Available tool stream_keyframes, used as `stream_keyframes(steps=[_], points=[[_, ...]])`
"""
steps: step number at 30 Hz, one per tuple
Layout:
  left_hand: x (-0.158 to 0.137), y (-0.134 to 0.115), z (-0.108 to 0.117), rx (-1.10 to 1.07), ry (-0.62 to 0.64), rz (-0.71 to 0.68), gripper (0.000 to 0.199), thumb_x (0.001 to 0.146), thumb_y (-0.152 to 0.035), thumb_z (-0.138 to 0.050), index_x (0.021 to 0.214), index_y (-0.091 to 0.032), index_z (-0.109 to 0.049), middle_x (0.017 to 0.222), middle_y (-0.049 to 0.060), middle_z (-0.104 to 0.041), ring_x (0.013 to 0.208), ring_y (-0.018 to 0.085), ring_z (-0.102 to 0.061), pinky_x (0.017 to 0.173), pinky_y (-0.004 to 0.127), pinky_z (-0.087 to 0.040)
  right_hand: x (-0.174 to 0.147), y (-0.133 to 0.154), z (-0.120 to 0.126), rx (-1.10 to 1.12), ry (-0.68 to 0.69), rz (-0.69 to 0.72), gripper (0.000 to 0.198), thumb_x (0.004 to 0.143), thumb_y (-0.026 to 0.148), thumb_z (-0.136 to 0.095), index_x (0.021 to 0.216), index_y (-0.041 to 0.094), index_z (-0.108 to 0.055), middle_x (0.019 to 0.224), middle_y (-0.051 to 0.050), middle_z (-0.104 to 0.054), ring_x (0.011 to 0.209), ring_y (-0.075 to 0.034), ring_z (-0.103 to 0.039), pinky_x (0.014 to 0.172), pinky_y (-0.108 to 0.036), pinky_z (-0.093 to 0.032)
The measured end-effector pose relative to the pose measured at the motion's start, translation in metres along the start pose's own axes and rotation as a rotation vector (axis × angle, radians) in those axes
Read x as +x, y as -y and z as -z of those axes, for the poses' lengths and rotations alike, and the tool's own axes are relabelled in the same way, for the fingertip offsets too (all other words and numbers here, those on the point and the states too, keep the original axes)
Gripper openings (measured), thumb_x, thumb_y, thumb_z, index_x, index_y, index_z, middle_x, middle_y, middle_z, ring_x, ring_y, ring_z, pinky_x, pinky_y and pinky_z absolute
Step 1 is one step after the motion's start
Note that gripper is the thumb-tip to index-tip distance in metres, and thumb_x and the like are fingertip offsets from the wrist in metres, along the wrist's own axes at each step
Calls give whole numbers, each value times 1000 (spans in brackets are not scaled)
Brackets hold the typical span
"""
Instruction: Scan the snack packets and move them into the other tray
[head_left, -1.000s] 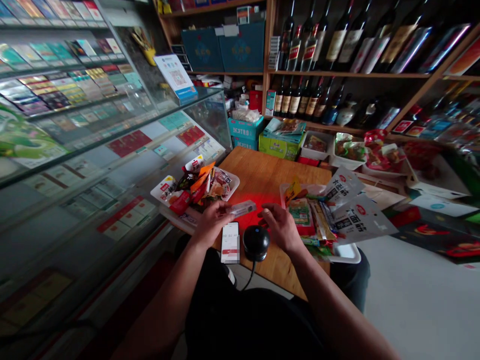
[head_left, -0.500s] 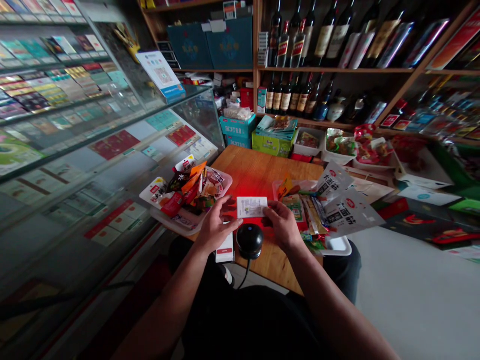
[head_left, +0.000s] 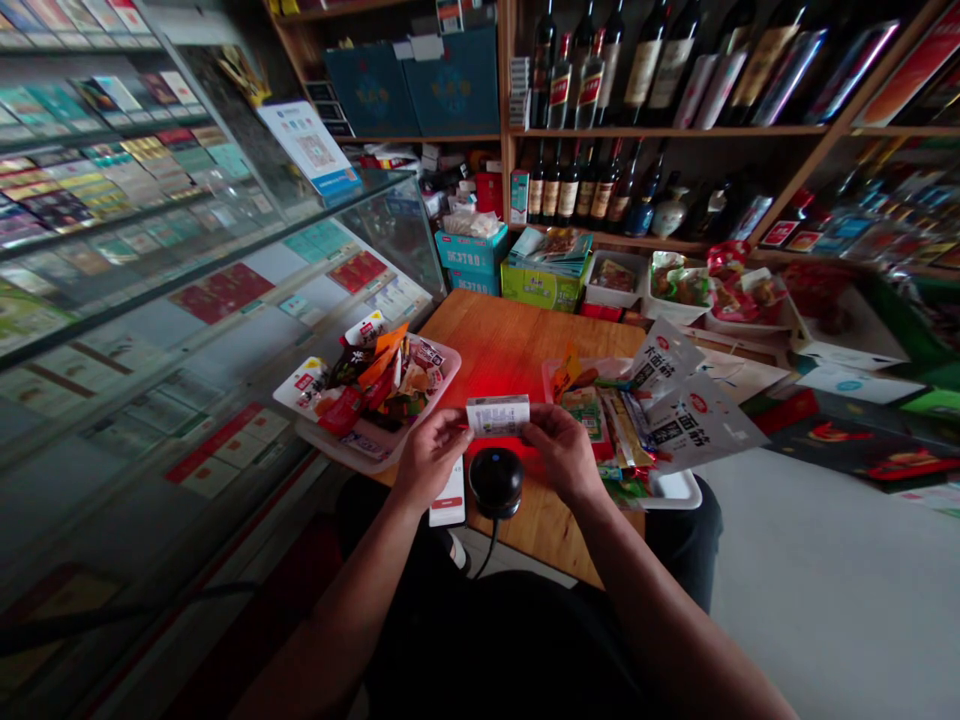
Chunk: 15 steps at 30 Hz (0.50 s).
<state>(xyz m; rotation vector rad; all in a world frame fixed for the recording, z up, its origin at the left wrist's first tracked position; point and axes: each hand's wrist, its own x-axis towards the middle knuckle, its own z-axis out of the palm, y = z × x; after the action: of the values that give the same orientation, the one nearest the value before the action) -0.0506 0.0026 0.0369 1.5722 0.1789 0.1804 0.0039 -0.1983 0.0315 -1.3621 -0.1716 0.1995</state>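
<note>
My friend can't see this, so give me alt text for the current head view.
A person's left hand and right hand hold a small white box over a wooden table, near a black corded device. Snack trays stand on both sides; bottles line shelves behind.

Bare wood on the table (head_left: 517, 325) leaves a passage across its far half, between a snack-filled left tray (head_left: 381, 458) and right tray (head_left: 684, 492). Nearer, the left hand (head_left: 433, 455), right hand (head_left: 561, 450) and the small white box (head_left: 498, 418) between them block the middle. A black domed device (head_left: 496, 484) and phone (head_left: 448, 507) crowd the near edge; silver pouches (head_left: 697, 425) jut rightward.
</note>
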Motion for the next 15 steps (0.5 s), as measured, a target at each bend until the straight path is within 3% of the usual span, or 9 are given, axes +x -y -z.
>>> stream_keyframes(steps=[6, 15], points=[[0, 0, -3, 1, 16, 2, 36, 80, -37, -77, 109, -19, -66, 107, 9, -74, 97, 24, -70, 78, 31, -53, 0, -3, 1, -56, -6, 78, 25, 80, 32, -70, 103, 21, -68, 104, -7, -76, 95, -20, -72, 91, -37, -57], [-1, -3, -9, 26, -46, 50, 30, 80, -44, -77, 96, -19, -69, 91, 5, -72, 82, 19, -68, 71, 29, -52, -6, 1, 0, -182, -6, 79, 30, 80, 33, -69, 108, 21, -66, 98, -6, -75, 86, -19, -70, 77, -31, -57]])
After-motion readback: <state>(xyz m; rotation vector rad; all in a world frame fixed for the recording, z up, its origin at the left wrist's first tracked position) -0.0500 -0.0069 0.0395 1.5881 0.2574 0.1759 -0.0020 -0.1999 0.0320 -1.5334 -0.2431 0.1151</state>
